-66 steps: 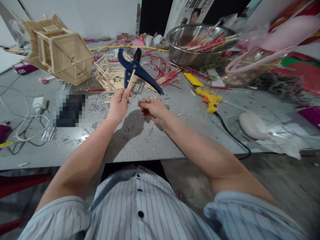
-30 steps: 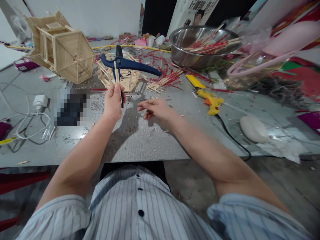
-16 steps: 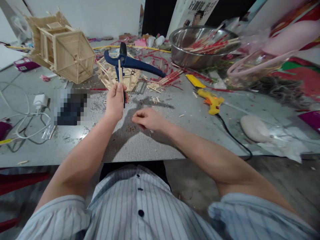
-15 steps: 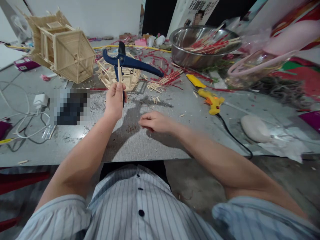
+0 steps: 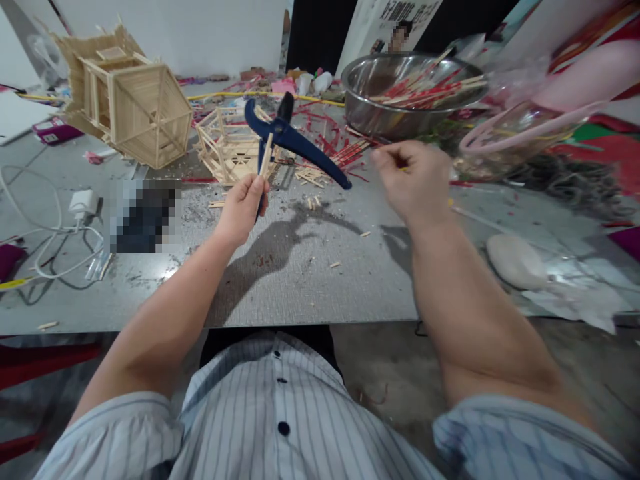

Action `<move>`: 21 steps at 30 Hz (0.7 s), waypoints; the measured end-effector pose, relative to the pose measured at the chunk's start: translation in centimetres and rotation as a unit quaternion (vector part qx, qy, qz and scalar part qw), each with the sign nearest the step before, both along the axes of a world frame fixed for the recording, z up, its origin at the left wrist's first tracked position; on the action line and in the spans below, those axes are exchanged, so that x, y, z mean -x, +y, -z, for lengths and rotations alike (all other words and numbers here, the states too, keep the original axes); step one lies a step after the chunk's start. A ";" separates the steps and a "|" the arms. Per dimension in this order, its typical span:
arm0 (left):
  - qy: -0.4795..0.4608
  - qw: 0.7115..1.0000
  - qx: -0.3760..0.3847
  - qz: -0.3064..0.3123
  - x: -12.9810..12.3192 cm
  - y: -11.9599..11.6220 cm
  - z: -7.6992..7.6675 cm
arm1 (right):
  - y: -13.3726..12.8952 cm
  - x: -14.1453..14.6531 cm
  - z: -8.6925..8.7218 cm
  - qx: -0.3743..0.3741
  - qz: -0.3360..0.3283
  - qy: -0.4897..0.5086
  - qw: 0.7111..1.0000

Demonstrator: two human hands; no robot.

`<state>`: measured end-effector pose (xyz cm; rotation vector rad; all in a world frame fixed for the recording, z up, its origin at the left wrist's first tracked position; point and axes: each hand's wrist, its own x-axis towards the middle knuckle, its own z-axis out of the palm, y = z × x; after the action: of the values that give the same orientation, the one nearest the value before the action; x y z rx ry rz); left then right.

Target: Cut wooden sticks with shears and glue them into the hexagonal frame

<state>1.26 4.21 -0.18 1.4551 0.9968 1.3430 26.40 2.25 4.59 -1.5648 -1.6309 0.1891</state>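
Note:
My left hand is closed around a thin wooden stick and a handle of the blue pipe cutter. The cutter's hooked jaw points up and left, and its other handle slants down to the right, clear of my fingers. On the right, my right hand is raised above the table with fingers curled together. It covers most of a yellow glue gun, of which only small bits show. Whether anything is pinched in those fingers is hidden. Behind the cutter sits an open wooden stick frame.
A wooden stick model house lies tipped at the back left. A steel basin holds red and pale sticks. Around them are a charger, a pixelated dark object, a pink-rimmed basket, a white rounded object and scattered stick offcuts.
My right hand has swung right and forward, from the table's middle to over the glue gun. My left hand has shifted slightly right, tilting the cutter and stick clockwise.

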 end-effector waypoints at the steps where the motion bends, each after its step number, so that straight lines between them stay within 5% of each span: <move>1: 0.009 1.000 0.004 0.025 -0.1 -0.2 0.0 | 0.7 0.5 0.2 -0.001 -0.036 0.056 0.998; 4: 0.032 0.995 0.016 0.091 -0.4 -0.8 -0.1 | 2.2 1.9 1.0 0.110 -0.159 0.240 0.951; 7: 0.018 0.989 0.014 0.148 -0.8 -1.2 0.0 | 2.4 3.0 1.9 0.263 -0.263 0.340 0.864; 10: -0.008 0.984 0.020 0.179 -0.9 -1.4 0.1 | 1.7 3.9 2.6 0.299 -0.312 0.397 0.810; 15: -0.048 0.973 0.086 0.209 -0.2 -1.2 -0.3 | 0.8 4.0 3.1 0.234 -0.336 0.457 0.789; 21: 0.013 0.960 0.123 0.250 0.6 -1.1 -0.9 | 1.5 2.1 3.6 0.152 -0.301 0.448 0.828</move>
<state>0.67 3.15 0.74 1.4131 0.7143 0.8047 24.27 3.70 0.95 -0.8424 -1.2593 1.3615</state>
